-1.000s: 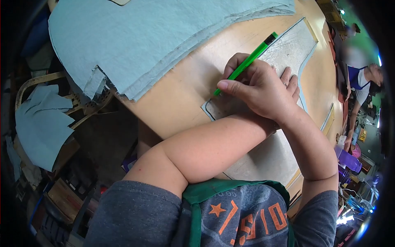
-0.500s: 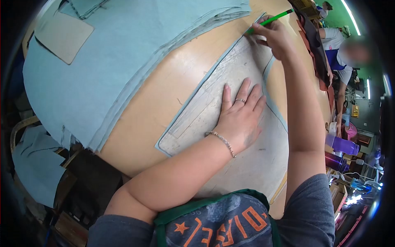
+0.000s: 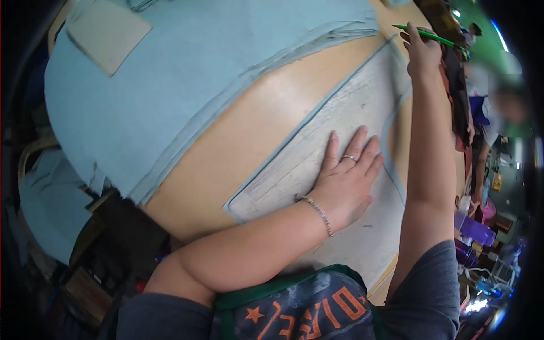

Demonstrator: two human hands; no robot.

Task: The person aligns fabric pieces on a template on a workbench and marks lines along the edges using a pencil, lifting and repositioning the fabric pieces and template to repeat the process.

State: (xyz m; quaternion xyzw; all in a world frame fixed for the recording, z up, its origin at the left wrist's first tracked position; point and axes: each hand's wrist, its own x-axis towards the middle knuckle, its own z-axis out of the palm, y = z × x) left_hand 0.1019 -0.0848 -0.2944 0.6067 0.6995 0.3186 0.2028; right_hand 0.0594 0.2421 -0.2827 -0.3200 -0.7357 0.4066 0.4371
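A large pale grey pattern board lies on a light blue sheet, whose edge shows as a narrow rim around it. My left hand rests on the board, palm down with fingers spread, wearing a ring and a bracelet. Beyond the board's far narrow end, my right hand grips a green pencil. The pencil's dark tip points left and appears clear of the board and sheet.
A stack of large light blue sheets covers the table's left side, with a small grey pattern piece on it. Dark and reddish-brown material lies along the right edge. Another person stands there, near a purple bottle.
My right hand has moved away from the board's far edge, and the pencil has swung so its tip points left. My left hand stays flat on the board. The whole view has shifted slightly.
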